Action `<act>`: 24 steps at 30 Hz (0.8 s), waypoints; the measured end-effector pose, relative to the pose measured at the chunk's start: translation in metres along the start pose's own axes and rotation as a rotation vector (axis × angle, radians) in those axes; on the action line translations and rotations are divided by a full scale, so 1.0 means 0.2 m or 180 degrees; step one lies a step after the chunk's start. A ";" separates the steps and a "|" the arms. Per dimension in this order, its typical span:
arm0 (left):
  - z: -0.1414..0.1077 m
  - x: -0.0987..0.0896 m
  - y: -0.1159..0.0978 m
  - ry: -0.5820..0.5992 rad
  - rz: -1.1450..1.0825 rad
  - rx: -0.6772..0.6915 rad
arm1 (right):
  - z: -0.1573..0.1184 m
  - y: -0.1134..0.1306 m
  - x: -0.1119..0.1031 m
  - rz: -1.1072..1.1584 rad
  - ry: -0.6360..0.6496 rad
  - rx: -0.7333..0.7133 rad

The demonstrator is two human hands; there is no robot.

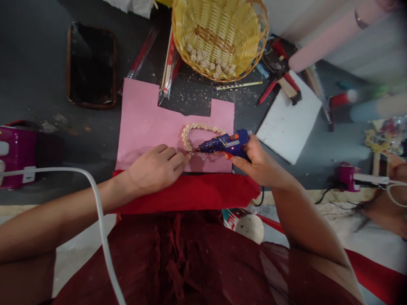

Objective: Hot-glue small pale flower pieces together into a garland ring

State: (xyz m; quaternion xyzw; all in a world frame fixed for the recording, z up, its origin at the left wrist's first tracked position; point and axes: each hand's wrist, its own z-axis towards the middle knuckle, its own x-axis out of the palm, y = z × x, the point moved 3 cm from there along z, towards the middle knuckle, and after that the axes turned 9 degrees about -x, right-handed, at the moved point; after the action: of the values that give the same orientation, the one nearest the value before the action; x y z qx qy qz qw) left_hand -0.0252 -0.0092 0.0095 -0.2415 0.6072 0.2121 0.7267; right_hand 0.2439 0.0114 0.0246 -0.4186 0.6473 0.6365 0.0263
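1. The beaded loop (203, 126) lies on the pink sheet (144, 123); support it flat.
2. The right hand (259, 163) has its grip closed around the glue gun (227, 143); steady the nozzle (197, 150) before squeezing.
3. The left hand's (157, 167) grip sits beside the nozzle, contents unclear; avoid contact with the likely hot tip.

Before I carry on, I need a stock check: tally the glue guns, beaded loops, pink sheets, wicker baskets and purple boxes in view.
Glue gun: 1
Beaded loop: 1
Pink sheet: 1
Wicker basket: 1
Purple boxes: 2
Total: 6
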 end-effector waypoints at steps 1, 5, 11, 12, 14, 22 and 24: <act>0.00 0.00 0.00 0.0018 0.0030 0.0003 | 0.00 0.00 0.00 -0.0016 -0.0003 -0.0008; 0.00 0.00 0.00 0.0075 0.0105 -0.0014 | 0.00 -0.01 0.00 -0.0025 -0.0008 -0.0007; 0.00 0.00 0.00 0.0023 0.0026 0.0006 | 0.00 -0.02 0.01 -0.0081 -0.0031 0.0025; 0.00 0.00 0.00 0.0031 0.0051 0.0011 | 0.00 -0.02 0.01 -0.0108 -0.0032 0.0020; 0.00 0.00 0.00 0.0028 0.0115 0.0038 | 0.00 -0.02 0.01 -0.0140 -0.0031 0.0017; 0.01 -0.01 0.00 -0.0031 0.0099 0.0037 | 0.00 -0.02 0.01 -0.0124 -0.0056 0.0025; 0.00 -0.01 0.00 0.0015 0.0077 0.0028 | 0.00 -0.02 0.01 -0.0118 -0.0027 0.0041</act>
State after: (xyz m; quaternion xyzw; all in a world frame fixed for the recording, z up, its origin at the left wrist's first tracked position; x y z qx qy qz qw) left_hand -0.0244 -0.0088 0.0107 -0.2313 0.6127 0.2176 0.7237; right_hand 0.2458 0.0109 0.0207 -0.4276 0.6433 0.6335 0.0436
